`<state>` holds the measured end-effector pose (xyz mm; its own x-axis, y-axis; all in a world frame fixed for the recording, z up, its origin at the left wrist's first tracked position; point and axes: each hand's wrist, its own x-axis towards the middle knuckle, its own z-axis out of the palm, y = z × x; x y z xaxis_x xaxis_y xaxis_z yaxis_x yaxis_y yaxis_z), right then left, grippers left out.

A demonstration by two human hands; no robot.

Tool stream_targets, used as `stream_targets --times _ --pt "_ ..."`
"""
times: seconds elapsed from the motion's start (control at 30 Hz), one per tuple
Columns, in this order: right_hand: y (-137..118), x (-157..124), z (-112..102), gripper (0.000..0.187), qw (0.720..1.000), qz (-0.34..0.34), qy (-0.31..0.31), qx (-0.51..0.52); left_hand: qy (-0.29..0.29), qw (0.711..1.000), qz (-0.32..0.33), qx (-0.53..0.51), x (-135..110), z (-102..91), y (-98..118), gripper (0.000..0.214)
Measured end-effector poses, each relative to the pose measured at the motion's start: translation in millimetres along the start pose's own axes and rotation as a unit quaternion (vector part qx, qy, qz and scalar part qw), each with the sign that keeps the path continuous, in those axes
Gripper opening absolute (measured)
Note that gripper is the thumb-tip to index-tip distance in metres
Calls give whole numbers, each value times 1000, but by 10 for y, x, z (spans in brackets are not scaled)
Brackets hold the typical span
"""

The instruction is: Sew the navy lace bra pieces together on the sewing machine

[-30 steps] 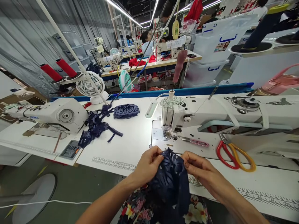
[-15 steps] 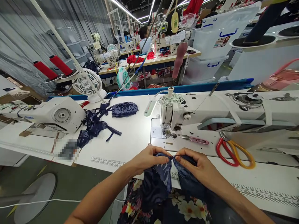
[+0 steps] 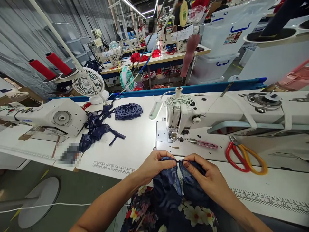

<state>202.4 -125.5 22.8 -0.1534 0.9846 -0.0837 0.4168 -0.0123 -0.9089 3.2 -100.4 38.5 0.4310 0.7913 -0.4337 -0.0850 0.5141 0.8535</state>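
At the table's front edge, my left hand [image 3: 161, 164] and my right hand [image 3: 202, 169] each pinch a piece of a dark navy patterned garment [image 3: 166, 190]. Thumbs and forefingers are close together, with a short dark stretch of fabric between them. Below the hands the cloth hangs in two folds toward my lap, over a floral-print cloth. Just beyond stands the sewing machine head [image 3: 177, 112], its needle area [image 3: 173, 137] apart from the fabric. Pink-handled thread snips [image 3: 204, 144] lie on the machine bed.
Scissors with red and yellow handles [image 3: 246, 159] rest at right. Navy straps and fabric [image 3: 96, 129] and a folded patterned piece [image 3: 128, 111] lie left of the machine. A white fan [image 3: 88, 83] and a second sewing machine [image 3: 55, 117] stand further left. Printed rulers [image 3: 113, 168] run along the front edge.
My fingertips have drawn slightly apart, with the dark fabric stretched between them. The gap between the hanging folds has narrowed. The camera view has shifted slightly.
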Motion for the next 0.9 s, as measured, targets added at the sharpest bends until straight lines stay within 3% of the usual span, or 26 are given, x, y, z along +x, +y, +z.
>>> stream_targets --times 0.27,0.47,0.7,0.8,0.9 --pt "-62 54 48 34 1000 0 -4 27 -8 1000 16 13 -12 -86 -14 37" --pt "-126 70 110 33 998 19 -56 16 28 990 64 119 -46 -86 15 26" --pt "-150 106 160 22 997 -15 -75 -2 37 981 49 185 -52 -87 -23 18" --pt "-153 92 221 22 999 -13 -45 1 37 961 96 257 -67 -50 -12 12" --pt "-170 83 281 28 994 35 -15 99 40 947 147 281 -68 -24 -14 11"
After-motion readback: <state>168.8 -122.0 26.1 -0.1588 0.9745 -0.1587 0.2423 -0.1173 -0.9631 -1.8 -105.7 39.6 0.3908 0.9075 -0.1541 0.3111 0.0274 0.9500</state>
